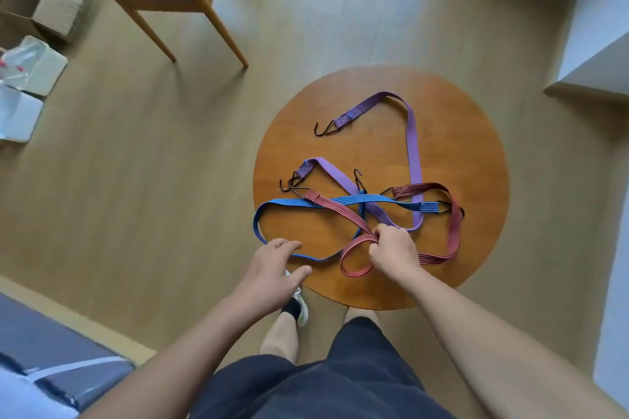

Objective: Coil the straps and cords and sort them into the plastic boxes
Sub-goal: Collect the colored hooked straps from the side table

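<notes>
Head cam, A: what did the hands have?
B: R hand [391, 247] was fisted tight round the red strap [454, 235], lower centre of frame, on the round table [476, 146]. L hand [272, 269] had fingers spread & loose, gripping nothing, by the blue strap [289, 202] at the table's left edge; contact unclear.
A: Rest?
B: Purple strap [413, 146] lay tangled w/ both, mid-frame. Plastic boxes [34, 65] sat on the floor, far left.

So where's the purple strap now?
Head view: purple strap on the round table, arcing over its far right part, crossing the blue strap and red strap by the right hand.
</notes>
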`<move>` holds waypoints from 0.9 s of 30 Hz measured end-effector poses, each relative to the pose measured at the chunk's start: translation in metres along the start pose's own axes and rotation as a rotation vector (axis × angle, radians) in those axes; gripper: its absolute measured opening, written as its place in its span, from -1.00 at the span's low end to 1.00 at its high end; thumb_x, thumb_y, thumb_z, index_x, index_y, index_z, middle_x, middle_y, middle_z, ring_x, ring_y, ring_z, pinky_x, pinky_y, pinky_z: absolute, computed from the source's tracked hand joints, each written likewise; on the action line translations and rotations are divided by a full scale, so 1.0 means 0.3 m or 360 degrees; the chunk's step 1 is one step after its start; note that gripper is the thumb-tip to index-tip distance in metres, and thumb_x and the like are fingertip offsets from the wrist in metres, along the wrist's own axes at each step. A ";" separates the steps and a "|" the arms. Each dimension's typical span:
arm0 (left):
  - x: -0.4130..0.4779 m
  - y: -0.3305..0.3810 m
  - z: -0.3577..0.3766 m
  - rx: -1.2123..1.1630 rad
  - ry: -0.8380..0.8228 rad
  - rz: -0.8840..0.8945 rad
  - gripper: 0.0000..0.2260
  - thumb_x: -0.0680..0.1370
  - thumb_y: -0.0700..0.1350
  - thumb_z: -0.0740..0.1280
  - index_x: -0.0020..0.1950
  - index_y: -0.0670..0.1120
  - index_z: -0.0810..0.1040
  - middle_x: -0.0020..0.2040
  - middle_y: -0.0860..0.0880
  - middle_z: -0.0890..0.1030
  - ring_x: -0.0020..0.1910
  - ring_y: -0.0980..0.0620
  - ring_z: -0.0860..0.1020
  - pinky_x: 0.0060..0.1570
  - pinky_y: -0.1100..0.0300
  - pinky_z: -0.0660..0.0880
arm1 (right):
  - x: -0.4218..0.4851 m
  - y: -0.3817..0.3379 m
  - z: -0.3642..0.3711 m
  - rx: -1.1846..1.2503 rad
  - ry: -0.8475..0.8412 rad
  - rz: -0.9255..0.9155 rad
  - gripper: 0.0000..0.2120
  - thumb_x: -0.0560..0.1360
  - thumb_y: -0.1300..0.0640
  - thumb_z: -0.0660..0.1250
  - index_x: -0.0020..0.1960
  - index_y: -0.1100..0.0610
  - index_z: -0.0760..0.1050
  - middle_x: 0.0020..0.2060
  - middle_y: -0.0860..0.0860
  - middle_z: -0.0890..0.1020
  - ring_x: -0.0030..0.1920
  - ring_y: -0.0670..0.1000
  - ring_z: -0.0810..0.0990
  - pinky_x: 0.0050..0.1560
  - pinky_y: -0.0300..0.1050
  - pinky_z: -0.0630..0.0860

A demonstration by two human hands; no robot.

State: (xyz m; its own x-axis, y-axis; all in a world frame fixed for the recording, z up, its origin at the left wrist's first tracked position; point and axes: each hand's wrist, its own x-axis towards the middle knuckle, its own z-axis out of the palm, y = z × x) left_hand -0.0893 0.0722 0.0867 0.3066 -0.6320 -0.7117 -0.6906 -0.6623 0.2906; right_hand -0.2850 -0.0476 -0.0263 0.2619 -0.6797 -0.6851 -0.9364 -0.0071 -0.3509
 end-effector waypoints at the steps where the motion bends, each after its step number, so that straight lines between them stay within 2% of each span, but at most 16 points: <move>1: 0.017 0.019 -0.006 -0.0063 -0.0015 -0.0029 -0.52 0.61 0.12 0.38 0.50 0.02 0.47 0.45 0.04 0.48 0.43 0.03 0.42 0.39 0.11 0.38 | -0.022 -0.006 -0.025 0.0030 0.0044 -0.0056 -0.78 0.49 0.13 0.30 0.12 0.11 0.57 -0.02 0.08 0.66 0.09 0.16 0.58 0.04 -0.04 0.53; 3: 0.055 0.065 -0.020 -0.0407 -0.0021 -0.0156 -0.56 0.60 0.15 0.39 0.43 0.00 0.54 0.37 0.01 0.56 0.30 0.04 0.52 0.28 0.12 0.46 | -0.082 -0.027 -0.081 0.0087 0.0130 -0.0228 -0.73 0.44 0.18 0.29 0.13 0.10 0.58 -0.03 0.04 0.65 0.05 0.13 0.54 0.02 -0.07 0.48; 5: 0.096 0.118 -0.032 -0.0953 -0.0116 -0.0382 -0.51 0.58 0.22 0.39 0.38 -0.07 0.56 0.24 -0.03 0.61 0.15 0.03 0.56 0.20 0.10 0.51 | -0.155 -0.057 -0.134 0.0169 0.0178 -0.0428 -0.72 0.42 0.21 0.30 0.11 0.09 0.57 -0.04 0.00 0.63 -0.01 0.06 0.49 -0.01 -0.10 0.44; 7: 0.149 0.167 -0.038 -0.1582 -0.0343 -0.0649 -0.42 0.55 0.27 0.40 0.36 -0.13 0.47 0.21 -0.12 0.59 0.18 -0.08 0.55 0.29 -0.02 0.51 | -0.230 -0.089 -0.176 0.0208 0.0180 -0.0597 -0.76 0.40 0.18 0.32 0.07 0.06 0.54 -0.06 -0.04 0.59 -0.04 0.00 0.46 -0.03 -0.13 0.47; 9: 0.198 0.213 -0.052 -0.2233 -0.0533 -0.0877 -0.39 0.55 0.20 0.44 0.34 -0.24 0.38 0.25 -0.24 0.58 0.22 -0.21 0.58 0.24 -0.13 0.54 | -0.295 -0.106 -0.201 0.0198 0.0174 -0.0694 -0.81 0.41 0.12 0.34 0.02 0.03 0.49 -0.09 -0.06 0.55 -0.06 -0.01 0.47 -0.06 -0.11 0.49; 11: 0.241 0.245 -0.069 -0.2642 -0.0480 -0.0944 -0.50 0.60 0.02 0.43 0.27 -0.36 0.40 0.15 -0.28 0.59 0.07 -0.21 0.63 0.00 -0.10 0.62 | -0.335 -0.100 -0.210 0.0169 0.0151 -0.0725 -0.82 0.42 0.09 0.34 0.01 0.03 0.45 -0.10 -0.06 0.53 -0.06 -0.01 0.45 -0.06 -0.10 0.47; 13: 0.270 0.268 -0.086 -0.2754 -0.0322 -0.0926 -0.72 0.63 -0.14 0.38 0.13 -0.36 0.47 -0.08 -0.21 0.56 -0.16 -0.12 0.60 -0.24 0.01 0.64 | -0.353 -0.074 -0.211 0.0142 0.0145 -0.0720 -0.82 0.43 0.08 0.33 0.02 0.03 0.43 -0.08 -0.07 0.52 -0.06 -0.02 0.44 -0.05 -0.13 0.45; 15: 0.278 0.275 -0.107 -0.2758 -0.0260 -0.0877 -0.78 0.61 -0.18 0.39 0.09 -0.33 0.49 -0.18 -0.15 0.50 -0.28 -0.05 0.56 -0.31 0.07 0.63 | -0.357 -0.048 -0.210 0.0169 0.0164 -0.0692 -0.81 0.44 0.07 0.34 0.02 0.01 0.43 -0.09 -0.09 0.51 -0.07 -0.05 0.44 -0.06 -0.17 0.46; 18: 0.273 0.264 -0.151 -0.2755 -0.0270 -0.0767 -0.76 0.56 -0.19 0.43 0.18 -0.28 0.57 -0.17 -0.11 0.55 -0.27 -0.02 0.59 -0.33 0.14 0.63 | -0.343 -0.033 -0.206 0.0200 0.0166 -0.0660 -0.82 0.46 0.04 0.35 0.00 -0.05 0.38 -0.11 -0.13 0.48 -0.08 -0.09 0.44 -0.09 -0.19 0.51; 22: 0.277 0.233 -0.192 -0.2905 -0.0210 -0.0723 -0.76 0.55 -0.25 0.40 0.20 -0.25 0.57 -0.20 -0.10 0.63 -0.36 0.02 0.63 -0.37 0.22 0.60 | -0.312 -0.041 -0.186 0.0113 0.0122 -0.0707 -0.79 0.45 0.02 0.33 -0.07 -0.08 0.27 -0.17 -0.14 0.40 -0.13 -0.08 0.38 -0.18 -0.25 0.36; 24: 0.283 0.217 -0.206 -0.2872 -0.0234 -0.0748 -0.83 0.59 -0.17 0.39 0.12 -0.24 0.55 -0.27 -0.05 0.56 -0.40 0.06 0.55 -0.40 0.24 0.55 | -0.301 -0.045 -0.176 0.0080 0.0066 -0.0708 -0.77 0.45 0.02 0.33 -0.07 -0.08 0.26 -0.17 -0.13 0.40 -0.14 -0.07 0.38 -0.19 -0.26 0.34; 27: 0.282 0.198 -0.210 -0.2602 -0.0275 -0.0745 -0.79 0.64 -0.08 0.35 0.14 -0.21 0.53 -0.36 0.02 0.42 -0.48 0.13 0.40 -0.50 0.30 0.40 | -0.282 -0.050 -0.161 0.0043 -0.0025 -0.0688 -0.78 0.45 0.04 0.33 -0.05 -0.08 0.28 -0.16 -0.12 0.42 -0.12 -0.06 0.40 -0.16 -0.24 0.37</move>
State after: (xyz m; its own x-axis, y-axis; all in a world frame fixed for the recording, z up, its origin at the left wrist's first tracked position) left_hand -0.0631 -0.0461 0.0841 0.1273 -0.3038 -0.9442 0.8041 -0.5257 0.2776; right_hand -0.3044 -0.0253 0.0677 0.6325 -0.6070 -0.4812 -0.7334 -0.2693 -0.6242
